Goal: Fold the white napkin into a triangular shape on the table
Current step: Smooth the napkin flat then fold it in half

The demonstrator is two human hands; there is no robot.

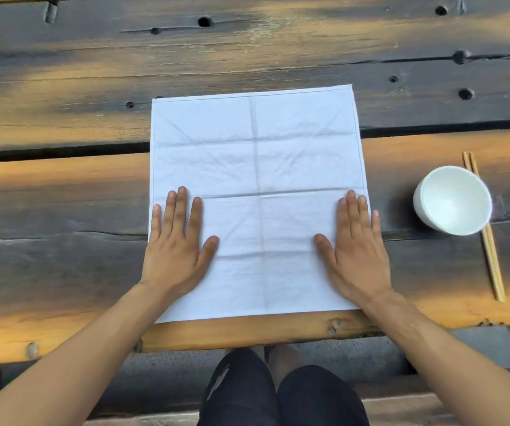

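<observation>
Head view: looks straight down on a dark plank tabletop and both forearms.
Napkin: the white napkin lies unfolded as a flat square, centred, its near edge close to the tabletop's front edge; old creases cross it, diagonals included.
Left hand: the left hand is flat, fingers spread, palm down on the near-left part of the cloth, holding nothing.
Right hand: the right hand mirrors it on the near-right part, flat and pinching nothing.
Key relation: each hand rests just beside its own near corner; the far corners lie well away, so a diagonal fold would likely carry a near corner to the opposite far one.
Bystanders: a white bowl and chopsticks sit to the right, apart from the cloth.
</observation>
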